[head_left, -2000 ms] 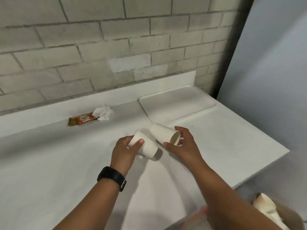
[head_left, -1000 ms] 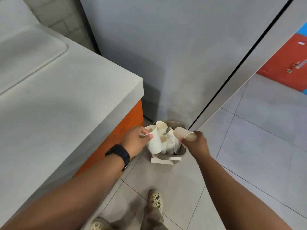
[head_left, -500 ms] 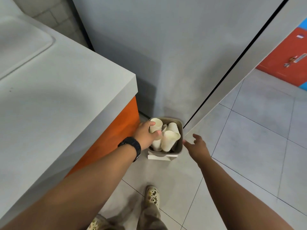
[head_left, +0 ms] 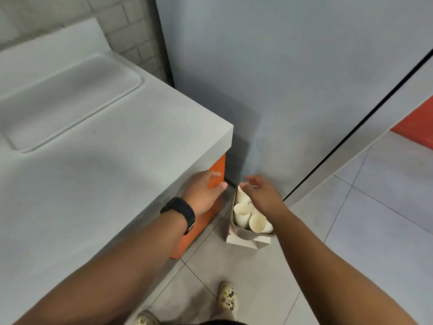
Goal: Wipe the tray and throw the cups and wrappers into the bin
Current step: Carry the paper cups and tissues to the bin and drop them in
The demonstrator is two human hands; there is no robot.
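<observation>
A small beige bin (head_left: 254, 233) stands on the floor beside the counter's corner, with several white paper cups (head_left: 243, 213) lying inside it. My left hand (head_left: 203, 191), a black watch on its wrist, hovers empty with relaxed fingers in front of the counter's orange side. My right hand (head_left: 260, 191) is above the far end of the bin, fingers loose and holding nothing. The white tray (head_left: 70, 99) lies on the counter at the upper left. No wrappers are in view.
The grey counter (head_left: 105, 184) fills the left, its corner close to my left hand. A grey wall panel (head_left: 281, 78) rises behind the bin. The tiled floor (head_left: 363, 231) spreads to the right, and my shoes (head_left: 226, 297) show at the bottom.
Both cups have gone from my hands into the bin. My left hand has pulled back toward the counter and my right hand has moved over the bin. The view has swung left.
</observation>
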